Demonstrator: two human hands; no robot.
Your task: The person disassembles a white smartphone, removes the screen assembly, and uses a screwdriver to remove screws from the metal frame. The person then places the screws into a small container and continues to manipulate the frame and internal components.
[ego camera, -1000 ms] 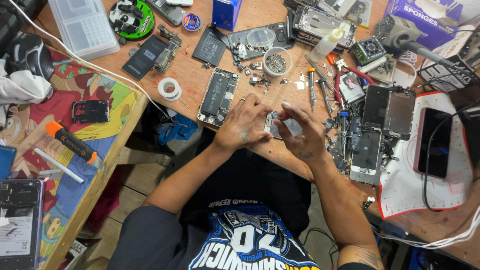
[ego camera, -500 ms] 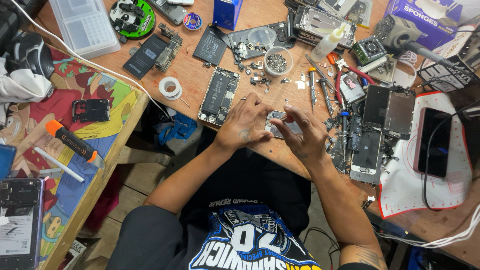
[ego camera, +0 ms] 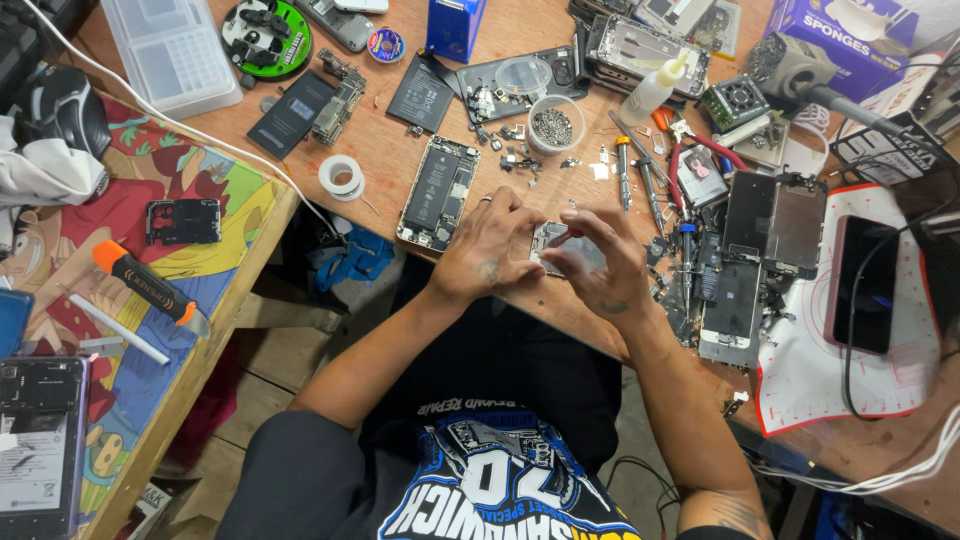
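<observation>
Two hands (ego camera: 545, 255) around one phone frame (ego camera: 553, 240)

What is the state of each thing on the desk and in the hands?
Left hand: gripping small metal part.
Right hand: gripping the same part.
Phone beside left hand: back off, insides showing.
Small round cup: open, holding small bits.
Glue bottle: lying tilted.
Pink phone: screen dark.

Top right corner, a purple carton (ego camera: 835, 35) with white lettering lies on the bench. Top centre, a small blue box (ego camera: 455, 25) stands upright. Far right, a dark-screened phone (ego camera: 862, 285) rests on a white mat. Bottom left, another phone (ego camera: 40, 440) carries a white label.
</observation>
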